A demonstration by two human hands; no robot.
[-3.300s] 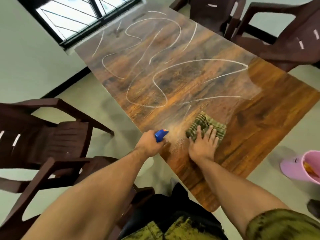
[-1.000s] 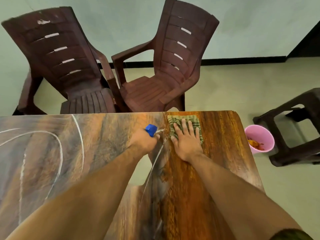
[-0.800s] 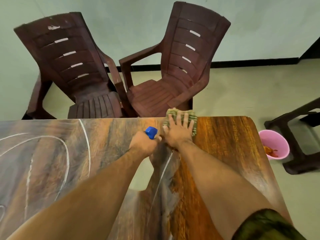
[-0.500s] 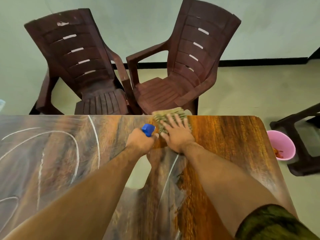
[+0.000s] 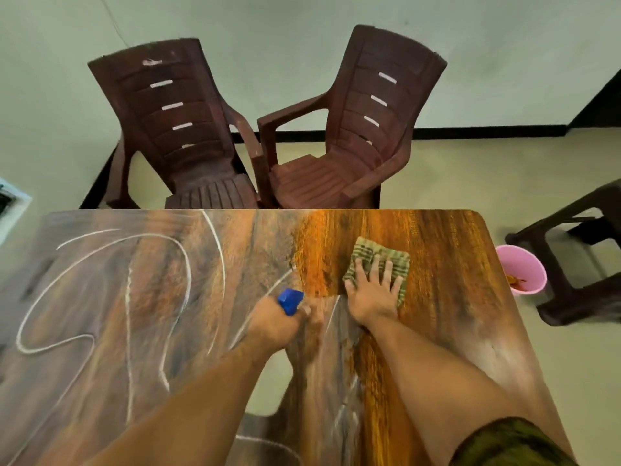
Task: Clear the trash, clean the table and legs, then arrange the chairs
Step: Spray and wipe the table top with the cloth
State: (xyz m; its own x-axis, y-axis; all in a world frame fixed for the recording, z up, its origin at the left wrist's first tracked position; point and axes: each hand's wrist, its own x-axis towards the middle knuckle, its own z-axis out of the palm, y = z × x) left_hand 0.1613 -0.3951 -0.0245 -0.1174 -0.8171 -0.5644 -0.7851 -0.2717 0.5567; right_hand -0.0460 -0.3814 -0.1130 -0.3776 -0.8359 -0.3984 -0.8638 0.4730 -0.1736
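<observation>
The wooden table (image 5: pixel 447 250) fills the lower view, with white chalk lines (image 5: pixel 127 297) scrawled over its left half and a bright, wiped right part. My right hand (image 5: pixel 373 290) lies flat, fingers spread, on a green striped cloth (image 5: pixel 393 260) pressed to the tabletop. My left hand (image 5: pixel 279 326) is closed around a spray bottle, of which only the blue nozzle (image 5: pixel 289 299) shows; the body is hidden by my hand. Two brown plastic chairs stand behind the far edge, the left chair (image 5: pixel 174 129) and the right chair (image 5: pixel 363 142).
A pink bucket (image 5: pixel 519 274) with some trash inside sits on the floor at the table's right side. Next to it stands a dark plastic stool (image 5: pixel 584 250). A pale wall with a black skirting runs behind the chairs.
My right hand has slid the cloth back from the table's far edge toward me and to the right. My left hand keeps the spray bottle beside it.
</observation>
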